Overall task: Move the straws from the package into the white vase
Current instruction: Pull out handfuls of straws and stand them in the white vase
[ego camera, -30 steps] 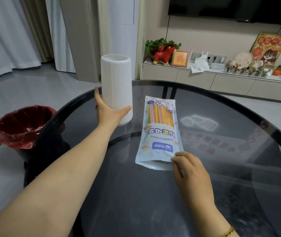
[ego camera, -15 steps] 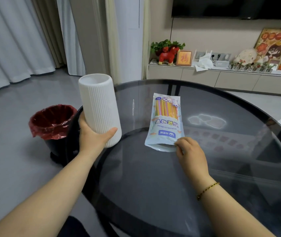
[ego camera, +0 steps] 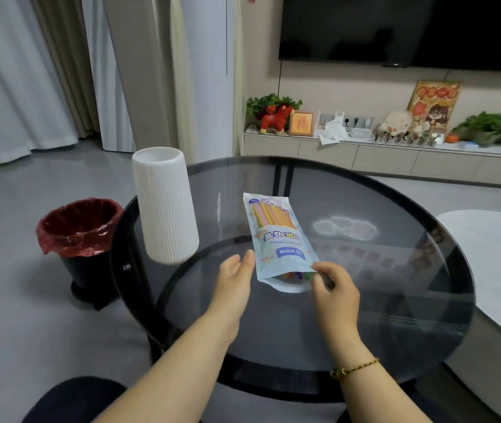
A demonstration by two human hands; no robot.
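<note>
**Floor, far left.** A black bin (ego camera: 80, 227) with a red liner stands on the floor just beside the counter's left rim.

**Counter.** The counter (ego camera: 395, 300) is round, with a dark glass top and a black rim.

**White vase.** The white vase (ego camera: 165, 206) is ribbed and cylindrical. It stands mouth up on the counter at its left edge, apart from both hands. Its interior cannot be seen from this angle.

**Left hand.** The left hand (ego camera: 235, 279) is held wide between the vase and the package, with its fingers straight and close together. It grasps nothing. Its fingertips reach the package's left edge near the open end. Whether they touch it cannot be told.

**Package.** The package (ego camera: 276, 239) is a pale blue pouch lying flat on the counter, printed side up, to the right of the vase. Its long side runs away from the person and its open mouth faces them.

**Straws.** The straws (ego camera: 273, 213) are inside the package. Yellow, orange and pink lengths show through the clear window at the far end, and coloured ends show in the open mouth at the near end.

**Right hand.** The right hand (ego camera: 334, 288) has its fingers curled. Thumb and fingertips pinch the package's near right corner at the mouth. A beaded bracelet (ego camera: 354, 367) sits on the wrist.

**Background, right.** A low cabinet (ego camera: 395, 160) carrying ornaments and plants runs along the wall. A dark television (ego camera: 395, 29) is mounted above it.
</note>
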